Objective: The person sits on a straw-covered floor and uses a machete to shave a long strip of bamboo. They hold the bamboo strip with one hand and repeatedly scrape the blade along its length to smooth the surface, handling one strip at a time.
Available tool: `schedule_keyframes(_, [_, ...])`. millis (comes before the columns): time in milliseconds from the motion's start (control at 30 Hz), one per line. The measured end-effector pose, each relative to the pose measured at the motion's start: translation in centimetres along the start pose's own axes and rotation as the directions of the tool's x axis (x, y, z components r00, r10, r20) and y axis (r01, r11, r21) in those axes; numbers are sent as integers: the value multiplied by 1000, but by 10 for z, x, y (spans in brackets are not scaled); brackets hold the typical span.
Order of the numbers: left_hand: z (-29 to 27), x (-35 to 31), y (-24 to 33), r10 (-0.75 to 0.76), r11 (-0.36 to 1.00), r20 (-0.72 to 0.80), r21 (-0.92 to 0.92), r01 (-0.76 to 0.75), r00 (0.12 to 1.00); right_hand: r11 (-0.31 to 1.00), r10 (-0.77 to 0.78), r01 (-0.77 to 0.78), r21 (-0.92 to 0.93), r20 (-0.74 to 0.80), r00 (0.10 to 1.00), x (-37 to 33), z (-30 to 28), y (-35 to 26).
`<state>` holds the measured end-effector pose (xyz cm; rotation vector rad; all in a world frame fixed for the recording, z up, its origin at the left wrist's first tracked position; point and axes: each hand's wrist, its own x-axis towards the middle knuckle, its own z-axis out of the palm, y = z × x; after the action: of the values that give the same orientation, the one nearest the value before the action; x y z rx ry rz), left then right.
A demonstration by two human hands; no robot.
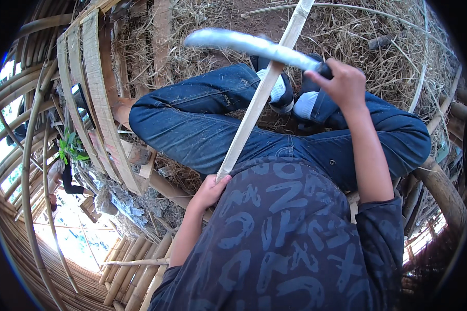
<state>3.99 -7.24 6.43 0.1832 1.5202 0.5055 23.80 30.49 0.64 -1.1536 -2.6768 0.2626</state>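
Note:
My right hand (343,85) is closed round the dark handle of a machete (233,45). The long, slightly curved blade points to the left, a little smeared by motion. It crosses over a pale bamboo strip (250,122) in front of my shoes. The strip runs slantwise from my waist, over my lap, out past the top edge of the view. Down by my left side, my left hand (208,192) grips the strip's near end against my shirt. My legs (192,124) in blue jeans are bent and crossed at the ankles beneath strip and blade.
On the left stands a slatted wooden bench (99,93) with a phone (81,103) on it. Dry shavings (213,23) litter the ground ahead. Bamboo poles (30,150) rise along the left, near a green plant (72,146) and another person (67,179). A thick pole (441,194) lies at right.

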Motion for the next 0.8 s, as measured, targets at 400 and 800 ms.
schedule_keyframes(400, [-4,4,3,-64,994,-11,85,64,998,987,84,-93,131,69,994,-4,-6,-15])
schedule_keyframes(800, [1,3,8,-26,993,-72,117,34,997,970,-95,75,231,76,993,12,18,-59])
